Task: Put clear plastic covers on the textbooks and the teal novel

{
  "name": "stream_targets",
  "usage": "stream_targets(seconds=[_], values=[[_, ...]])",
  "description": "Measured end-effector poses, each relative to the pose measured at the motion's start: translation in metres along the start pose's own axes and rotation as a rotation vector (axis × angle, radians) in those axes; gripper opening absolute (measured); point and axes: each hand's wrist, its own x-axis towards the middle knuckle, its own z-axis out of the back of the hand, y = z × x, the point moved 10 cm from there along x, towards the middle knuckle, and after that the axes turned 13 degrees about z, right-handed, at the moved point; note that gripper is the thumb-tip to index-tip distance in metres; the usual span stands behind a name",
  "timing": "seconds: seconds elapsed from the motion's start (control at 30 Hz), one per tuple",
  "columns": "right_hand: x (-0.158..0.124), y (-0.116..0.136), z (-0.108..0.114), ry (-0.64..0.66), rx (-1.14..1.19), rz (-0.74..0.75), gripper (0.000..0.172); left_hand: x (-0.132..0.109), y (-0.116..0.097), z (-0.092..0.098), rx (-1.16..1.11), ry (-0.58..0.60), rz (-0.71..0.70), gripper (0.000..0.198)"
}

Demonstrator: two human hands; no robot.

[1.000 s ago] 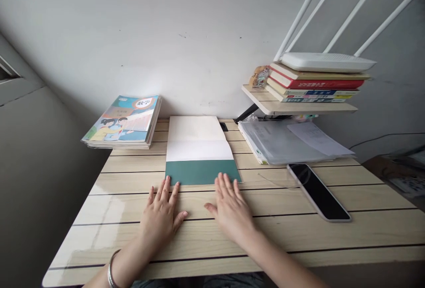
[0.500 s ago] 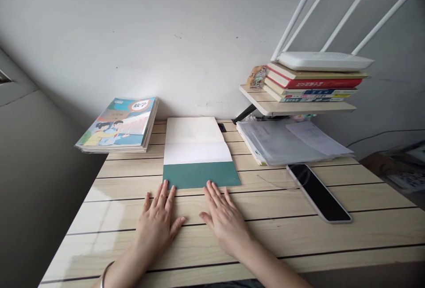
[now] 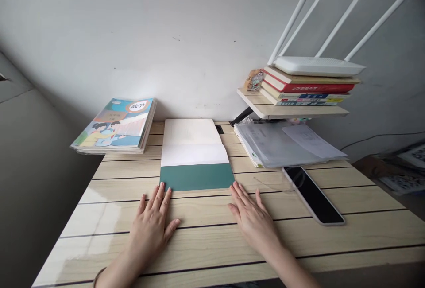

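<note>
A booklet (image 3: pixel 195 157) lies flat on the wooden table (image 3: pixel 199 243), its upper part off-white pages and its near edge a green band. My left hand (image 3: pixel 151 219) rests palm down with fingers spread, its fingertips at the booklet's near left corner. At the near right corner lies my right hand (image 3: pixel 252 217), also flat and open, with the index and middle fingertips by the green edge. Neither hand grips anything. A bracelet (image 3: pixel 98 276) circles my left wrist.
To the left stands a stack of textbooks (image 3: pixel 114 124). On the right lie a phone (image 3: pixel 314 195) and papers in clear sleeves (image 3: pixel 282 144). Above them, a small shelf (image 3: pixel 265 108) carries books (image 3: pixel 308 87) and a white router (image 3: pixel 318 65) with tall antennas.
My right hand has slid right along the booklet's near edge to its right corner. My left hand stays by the left corner. The view has shifted slightly.
</note>
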Motion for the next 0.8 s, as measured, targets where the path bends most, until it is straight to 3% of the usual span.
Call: stream_targets(seconds=[0.17, 0.33, 0.57, 0.8], values=[[-0.001, -0.004, 0.002, -0.022, -0.039, 0.006, 0.054, -0.007, 0.006, -0.001, -0.006, -0.012, 0.034, 0.069], [0.007, -0.004, 0.018, -0.117, -0.073, 0.201, 0.042, 0.003, 0.009, -0.004, 0.040, 0.035, 0.058, 0.049], [0.022, 0.005, 0.042, -0.202, -0.179, 0.504, 0.036, 0.028, -0.009, 0.007, 0.079, -0.008, -0.267, 0.033], [0.035, 0.016, 0.051, -0.220, -0.272, 0.589, 0.034, 0.034, -0.034, 0.003, 0.008, -0.052, -0.454, 0.033]])
